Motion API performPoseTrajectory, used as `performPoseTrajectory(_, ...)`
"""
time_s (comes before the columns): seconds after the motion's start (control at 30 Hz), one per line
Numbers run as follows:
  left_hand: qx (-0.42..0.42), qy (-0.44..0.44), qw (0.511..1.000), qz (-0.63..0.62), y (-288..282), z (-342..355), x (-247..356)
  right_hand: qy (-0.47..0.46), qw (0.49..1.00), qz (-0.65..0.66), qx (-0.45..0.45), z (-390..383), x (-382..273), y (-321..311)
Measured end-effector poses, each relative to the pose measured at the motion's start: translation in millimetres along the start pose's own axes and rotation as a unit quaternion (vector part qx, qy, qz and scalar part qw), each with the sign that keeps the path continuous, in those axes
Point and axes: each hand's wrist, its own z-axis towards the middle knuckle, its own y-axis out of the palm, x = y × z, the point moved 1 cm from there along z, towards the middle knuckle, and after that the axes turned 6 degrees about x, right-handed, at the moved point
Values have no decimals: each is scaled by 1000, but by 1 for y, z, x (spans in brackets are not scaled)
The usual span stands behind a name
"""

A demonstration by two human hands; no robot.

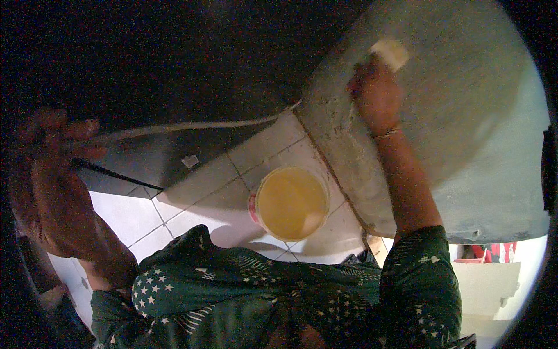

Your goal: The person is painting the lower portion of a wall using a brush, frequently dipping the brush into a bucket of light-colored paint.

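My right hand (379,96) is closed around a pale yellowish sponge (390,53). It presses the sponge against a rough grey wall surface (453,104) that slopes up on the right. My left hand (61,174) is raised in shadow at the far left, its fingers apart beside the pale edge (203,125) of a dark surface. Whether those fingers rest on that edge is too dark to tell. Between my arms, a round bucket (258,200) stands on the floor, with cloudy yellowish liquid inside.
Light floor tiles (203,192) lie below, crossed by shadows. A small pale scrap (190,160) sits near the dark surface's base. At lower right, a cream-coloured object (488,285) and some red items (491,253) show past the wall's edge. The upper left is too dark to read.
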Motion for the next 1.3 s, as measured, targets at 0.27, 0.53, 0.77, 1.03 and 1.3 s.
performPoseTrajectory(0.27,-28,33,991,-126,7,1,1,84,908,237,-335,-167,-27,120)
performPoseTrajectory(0.53,-61,47,996,-42,-9,3,-7,77,972,217,47,-32,-11,-60)
performPoseTrajectory(0.77,-27,41,999,3,-3,6,2,17,927,140,-347,-133,-35,36)
performPoseTrajectory(1.03,-25,42,915,401,0,-26,12,123,967,213,-63,-52,11,-61)
performPoseTrajectory(1.3,-45,11,989,-141,16,6,4,2,933,235,-273,-150,-14,16)
